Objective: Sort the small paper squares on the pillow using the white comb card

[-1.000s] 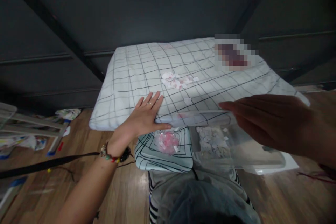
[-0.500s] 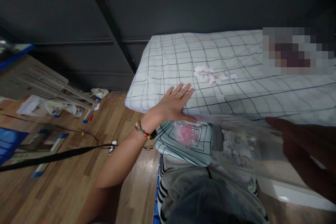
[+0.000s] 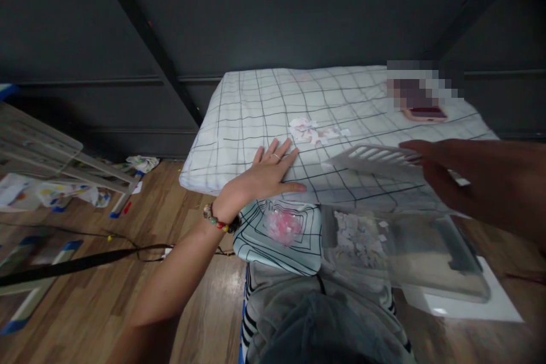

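In the head view, a soft white cloth with thin black grid lines (image 3: 256,102) covers the desk, slightly rumpled. The left hand (image 3: 264,176) lies flat near the desk's left front corner, palm down, fingers spread. The right hand (image 3: 473,182), over the right front part, pinches a translucent white plastic plate with a row of slanted slots (image 3: 375,165) by its right end; the thumb's exact hold is hidden. A low, ragged heap of white, pink-tinged scraps (image 3: 305,129) lies near the middle of the desk.

Just below the front edge is a pale-blue rounded tray with black concentric lines (image 3: 277,259), holding glossy pink and clear flakes (image 3: 284,226). Beside it, a clear rectangular plastic box (image 3: 439,250) has crumpled grey-white scraps (image 3: 358,239) in its left part. A smooth white sheet (image 3: 490,301) shows under the box's right end.

Toward the desk's back right corner lies a pink-rimmed phone (image 3: 426,114), partly blurred out. Dark panels (image 3: 277,11) stand behind the back edge. A black strap (image 3: 77,264) crosses the wood-grain floor (image 3: 94,301) at left.
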A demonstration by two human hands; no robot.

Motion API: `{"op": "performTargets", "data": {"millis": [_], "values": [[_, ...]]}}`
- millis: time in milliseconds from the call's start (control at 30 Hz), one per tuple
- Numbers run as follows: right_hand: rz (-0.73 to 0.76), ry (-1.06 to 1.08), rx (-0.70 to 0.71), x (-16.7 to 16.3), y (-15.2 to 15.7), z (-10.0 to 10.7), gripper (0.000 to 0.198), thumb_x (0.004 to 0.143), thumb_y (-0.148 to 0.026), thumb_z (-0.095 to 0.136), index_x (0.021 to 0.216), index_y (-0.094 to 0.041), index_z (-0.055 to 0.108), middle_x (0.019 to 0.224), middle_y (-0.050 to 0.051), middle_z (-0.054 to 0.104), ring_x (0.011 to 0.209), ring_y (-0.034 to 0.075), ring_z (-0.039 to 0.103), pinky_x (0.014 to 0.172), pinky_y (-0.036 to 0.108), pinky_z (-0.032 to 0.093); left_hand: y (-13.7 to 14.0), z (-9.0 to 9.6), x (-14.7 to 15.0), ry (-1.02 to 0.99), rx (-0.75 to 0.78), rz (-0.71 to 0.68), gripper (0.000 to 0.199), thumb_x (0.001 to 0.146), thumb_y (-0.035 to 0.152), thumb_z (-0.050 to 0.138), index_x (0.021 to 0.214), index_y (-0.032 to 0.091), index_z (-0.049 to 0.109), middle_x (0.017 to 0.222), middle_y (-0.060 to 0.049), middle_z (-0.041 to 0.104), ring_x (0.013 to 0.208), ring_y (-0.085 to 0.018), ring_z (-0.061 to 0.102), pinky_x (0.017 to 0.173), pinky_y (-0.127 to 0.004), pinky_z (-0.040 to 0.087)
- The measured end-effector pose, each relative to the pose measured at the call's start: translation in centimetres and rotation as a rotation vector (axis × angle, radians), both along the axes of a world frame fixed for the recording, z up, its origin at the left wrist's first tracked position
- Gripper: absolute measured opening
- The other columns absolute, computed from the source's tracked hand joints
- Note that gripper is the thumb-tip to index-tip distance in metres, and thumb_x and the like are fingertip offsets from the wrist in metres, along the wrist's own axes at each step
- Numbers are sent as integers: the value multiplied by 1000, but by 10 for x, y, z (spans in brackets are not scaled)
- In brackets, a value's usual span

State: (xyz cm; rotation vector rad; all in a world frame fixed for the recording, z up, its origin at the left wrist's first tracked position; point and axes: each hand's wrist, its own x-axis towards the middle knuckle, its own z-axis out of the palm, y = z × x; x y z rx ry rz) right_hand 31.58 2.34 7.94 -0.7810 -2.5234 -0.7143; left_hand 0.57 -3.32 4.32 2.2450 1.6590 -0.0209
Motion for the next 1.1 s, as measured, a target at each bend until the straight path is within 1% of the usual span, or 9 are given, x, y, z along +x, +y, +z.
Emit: {"op": "performTargets", "data": {"millis": [100,233,400,500,567,733,967,1033,1100], "values": [[207,-66,84,-12,16,7,35,91,-26,32,98,-13,64,67,6,65,56,11,56,49,25,36,7,-3,14,-4,32,-10,84,85,62,38,145,12,8,154,-15,1,140,-31,-6,112,-50,7],[223,-58,-21,-20,35,12,25,88,-20,38,90,-15,62,71,4,66,61,14,60,54,26,41,11,-3,21,39,4,11,87,84,63,36,144,6,8,154,-16,4,140,-28,-3,113,-45,5],[393,-53,-71,-9,49,22,25,91,-22,36,87,-16,60,73,3,67,63,13,62,54,23,44,12,4,24,78,-98,46,92,82,66,34,145,5,4,154,-16,-3,140,-28,-7,113,-44,3],[363,-8,-65,-7,51,22,25,91,-23,37,89,-18,61,77,3,69,66,14,63,53,24,44,14,8,30,105,-145,42,96,80,66,37,144,4,2,153,-16,-6,139,-28,-10,112,-44,2],[351,10,-105,-10,52,20,25,89,-20,37,88,-19,61,77,2,69,67,13,63,55,24,44,17,8,35,98,-135,19,98,79,67,39,144,5,-1,153,-15,-8,139,-28,-12,112,-44,1],[435,37,-204,0,50,18,21,89,-19,40,87,-17,60,75,2,67,65,11,63,58,22,46,20,4,45,84,-120,-10,99,79,69,39,145,8,-2,153,-15,-8,139,-28,-11,112,-47,3],[430,12,-155,50,34,27,21,91,-29,39,89,-24,59,70,0,65,60,9,62,51,21,45,27,8,58,51,-79,-43,91,82,68,35,145,9,4,153,-15,-9,138,-28,-13,112,-49,3],[437,0,-138,57,28,28,19,91,-28,39,91,-24,57,70,0,65,60,9,61,53,21,46,29,8,63,34,-64,-42,89,83,66,34,145,10,5,152,-14,-10,138,-28,-14,111,-50,4],[386,-5,-103,58,26,28,20,91,-28,38,93,-22,57,72,1,65,62,10,62,55,21,46,31,7,67,30,-56,-37,87,84,65,35,145,11,5,152,-14,-11,138,-29,-14,111,-51,4]]}}
